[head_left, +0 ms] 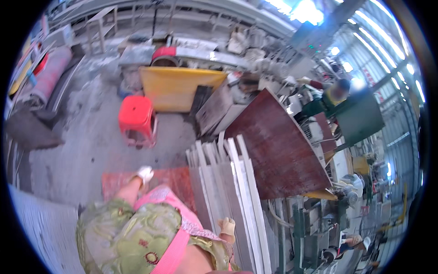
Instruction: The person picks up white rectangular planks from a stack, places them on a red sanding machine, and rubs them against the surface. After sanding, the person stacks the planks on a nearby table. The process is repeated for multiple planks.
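My left hand (145,174), in a white glove, hangs above a reddish board (175,180) that lies on the floor. Nothing shows in it, but its fingers are too small and washed out to read. My right hand (226,228), in a cream glove, is raised beside the long pale-grey strips (246,192). Its fingers point up and a little apart, with no object visible among them. Whether it touches the strips I cannot tell. The strips lie side by side in a stack running away from me, their far ends uneven.
A red plastic stool (136,114) stands ahead. Behind it leans a yellow panel (175,89). A large dark-red board (278,150) tilts beyond the strips, near machinery (315,219). A person (337,91) is far right, another (353,242) lower right. A rolled pink sheet (52,75) lies left.
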`<move>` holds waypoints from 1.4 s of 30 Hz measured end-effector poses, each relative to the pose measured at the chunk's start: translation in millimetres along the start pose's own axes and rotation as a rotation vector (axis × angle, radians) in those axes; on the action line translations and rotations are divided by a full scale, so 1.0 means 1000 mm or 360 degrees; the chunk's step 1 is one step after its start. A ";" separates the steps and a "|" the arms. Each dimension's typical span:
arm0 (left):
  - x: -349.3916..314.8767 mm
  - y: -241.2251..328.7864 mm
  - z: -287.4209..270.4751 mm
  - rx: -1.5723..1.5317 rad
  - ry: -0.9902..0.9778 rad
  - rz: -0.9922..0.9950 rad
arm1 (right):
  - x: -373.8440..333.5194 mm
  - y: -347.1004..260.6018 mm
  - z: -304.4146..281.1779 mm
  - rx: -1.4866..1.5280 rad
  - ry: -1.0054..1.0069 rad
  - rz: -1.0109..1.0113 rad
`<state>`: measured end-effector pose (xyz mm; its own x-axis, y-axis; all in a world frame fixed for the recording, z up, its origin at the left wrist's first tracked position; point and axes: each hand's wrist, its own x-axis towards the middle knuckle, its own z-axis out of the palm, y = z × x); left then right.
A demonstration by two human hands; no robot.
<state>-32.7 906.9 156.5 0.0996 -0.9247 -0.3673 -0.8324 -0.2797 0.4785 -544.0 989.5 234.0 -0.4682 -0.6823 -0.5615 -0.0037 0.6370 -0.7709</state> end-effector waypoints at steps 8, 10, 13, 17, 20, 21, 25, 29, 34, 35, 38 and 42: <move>0.038 -0.073 -0.069 -0.0113 -0.0004 -0.0196 | -0.006 -0.099 0.154 -0.1055 -0.0088 -0.0143; 0.050 -0.092 -0.085 -0.0148 0.0054 -0.0213 | 0.026 -0.084 0.175 -0.1069 -0.0201 -0.0186; 0.040 -0.116 -0.122 -0.0222 0.0060 -0.0379 | 0.006 -0.127 0.210 -0.1205 -0.0219 -0.0335; 0.048 -0.151 -0.107 -0.0323 0.0047 -0.0521 | 0.017 -0.143 0.230 -0.1081 -0.0297 -0.0263; 0.053 -0.157 -0.094 -0.0382 -0.0027 -0.0557 | 0.037 -0.140 0.240 -0.0979 -0.0298 -0.0225; 0.057 -0.156 -0.089 -0.0366 -0.0022 -0.0541 | 0.057 -0.123 0.246 -0.0893 -0.0248 -0.0255; 0.079 -0.161 -0.093 -0.0523 -0.0141 -0.0614 | 0.103 -0.123 0.283 -0.0970 -0.0257 -0.0284; 0.093 -0.110 -0.151 -0.0546 -0.0121 -0.0624 | 0.091 -0.196 0.305 -0.0913 -0.0403 -0.0282; 0.148 -0.123 -0.151 -0.0522 0.0150 -0.0441 | 0.117 -0.227 0.331 -0.0547 -0.0619 -0.0231; 0.158 -0.113 -0.155 -0.0581 0.0216 -0.0429 | 0.114 -0.243 0.335 -0.0472 -0.0644 -0.0215; 0.172 -0.077 -0.184 -0.0437 0.0173 -0.0424 | 0.100 -0.275 0.340 -0.0251 -0.0590 -0.0164; 0.213 -0.065 -0.208 -0.0296 0.0015 -0.0350 | 0.108 -0.291 0.365 0.0306 -0.0541 -0.0145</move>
<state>155.8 674.3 212.9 0.2726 -0.8387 -0.4714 -0.6760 -0.5156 0.5265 -270.7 599.9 287.6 -0.1545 -0.8331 -0.5311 0.1489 0.5118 -0.8461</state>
